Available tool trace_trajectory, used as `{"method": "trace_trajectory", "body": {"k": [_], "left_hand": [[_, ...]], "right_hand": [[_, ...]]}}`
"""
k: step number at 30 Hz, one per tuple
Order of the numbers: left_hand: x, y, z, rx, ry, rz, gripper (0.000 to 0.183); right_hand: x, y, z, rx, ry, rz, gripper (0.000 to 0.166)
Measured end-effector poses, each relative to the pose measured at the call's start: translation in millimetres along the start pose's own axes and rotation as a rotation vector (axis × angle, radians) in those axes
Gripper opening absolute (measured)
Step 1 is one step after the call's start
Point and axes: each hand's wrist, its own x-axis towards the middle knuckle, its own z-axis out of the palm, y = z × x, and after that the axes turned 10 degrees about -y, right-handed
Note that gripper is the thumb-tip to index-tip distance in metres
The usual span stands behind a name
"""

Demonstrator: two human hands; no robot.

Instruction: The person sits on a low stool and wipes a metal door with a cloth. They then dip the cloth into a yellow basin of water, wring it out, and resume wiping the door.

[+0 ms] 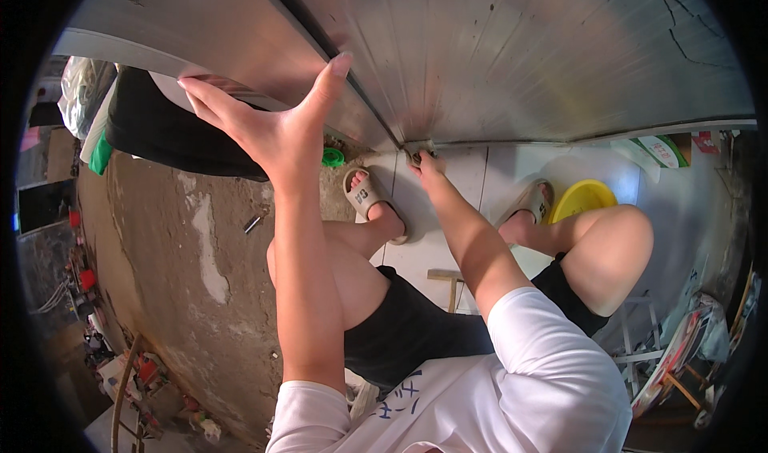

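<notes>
Two large smooth, shiny metal panels stand before me, a left panel (222,33) and a wide ribbed panel (504,57), with a dark gap between them. My left hand (270,117) is spread, its thumb by the left panel's face near the gap and its fingers at the panel's lower edge; nothing is held in it. Low down at the foot of the gap, my right hand (428,168) has its fingers closed around a small crumpled greyish thing, perhaps a cloth (414,153). The fingers partly hide that thing, so its kind is unclear.
A yellow plastic basin (585,198) lies beside my right foot. Left of my feet is rough bare ground (174,225) with a small green ring-shaped item (333,157). Black fabric (162,129) hangs by the left panel. A printed carton (660,152) stands at the right; a wooden piece (445,275) lies below.
</notes>
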Motion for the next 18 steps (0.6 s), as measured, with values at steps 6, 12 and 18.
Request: {"method": "trace_trajectory", "body": {"k": [6, 12, 18], "left_hand": [[0.4, 5.3, -3.4, -0.012, -0.045, -0.037, 0.138], [3.3, 1.7, 8.3, -0.101, 0.033, 0.03, 0.122], [4.1, 3.8, 9.3, -0.131, 0.068, 0.044, 0.101]], "right_hand": [[-5.4, 1.4, 12.3, 0.094, 0.024, -0.033, 0.028], [-16.6, -10.0, 9.7, 0.168, -0.078, -0.056, 0.02], [-55.4, -27.0, 18.6, 0.161, -0.227, -0.117, 0.019]]}}
